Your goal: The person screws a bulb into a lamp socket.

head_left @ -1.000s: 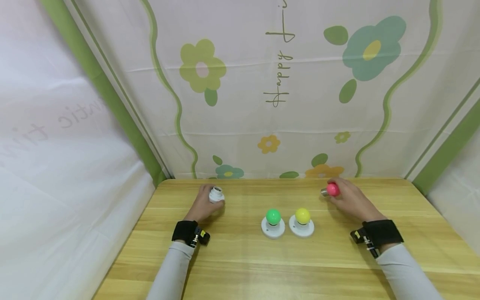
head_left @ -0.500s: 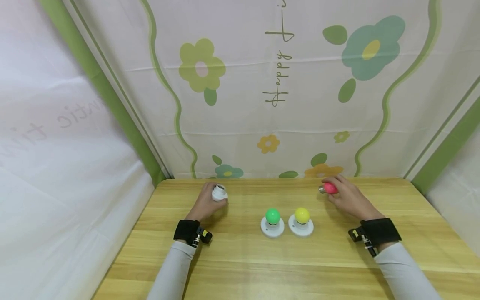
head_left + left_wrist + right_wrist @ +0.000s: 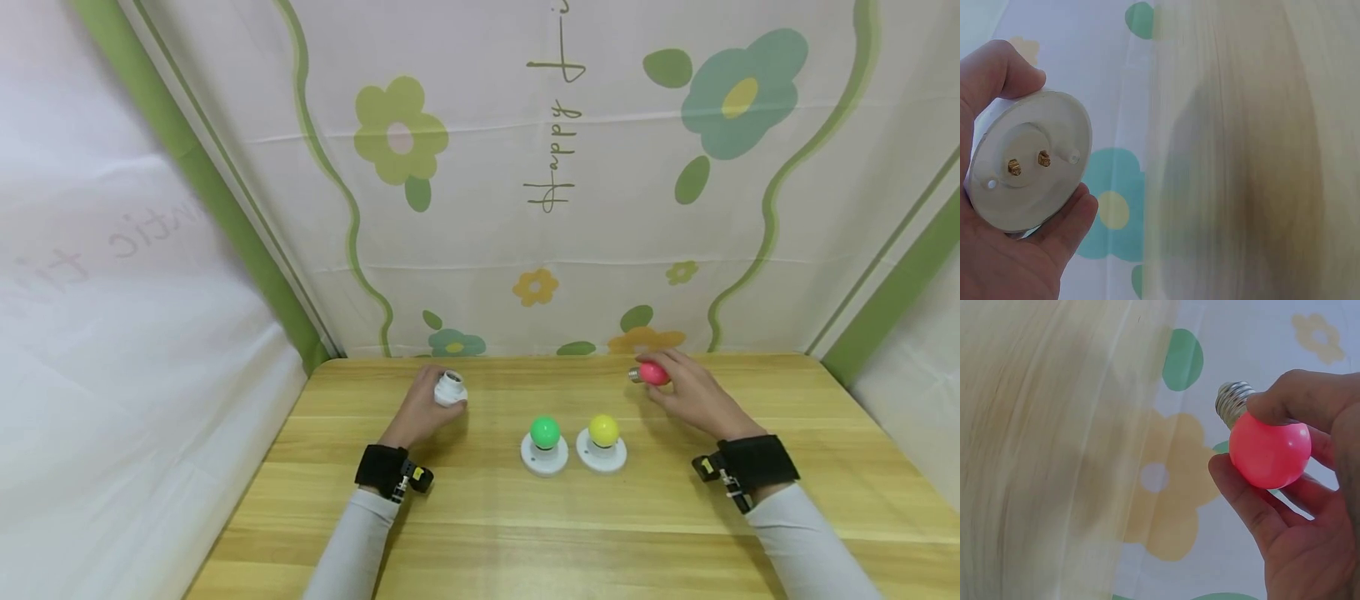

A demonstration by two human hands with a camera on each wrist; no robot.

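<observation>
In the head view my left hand (image 3: 422,408) grips a white lamp socket (image 3: 451,390) by its round base, its opening facing up. The left wrist view shows the underside of that socket (image 3: 1041,181), with two brass screws, between thumb and fingers. My right hand (image 3: 693,393) holds a pink light bulb (image 3: 654,373), its metal screw end pointing left. In the right wrist view thumb and fingers pinch the bulb's (image 3: 1269,450) round glass, leaving the silvery thread bare. Both hands are above the far part of the table, well apart.
Between the hands and nearer, a green bulb (image 3: 545,432) and a yellow bulb (image 3: 603,431) stand upright in white round sockets on the wooden table (image 3: 525,550). A flower-printed curtain (image 3: 480,225) hangs along the table's far edge.
My left hand has moved right with the socket. My right hand has moved slightly left with the pink bulb, so the two are closer together. The green and yellow bulbs have stayed put.
</observation>
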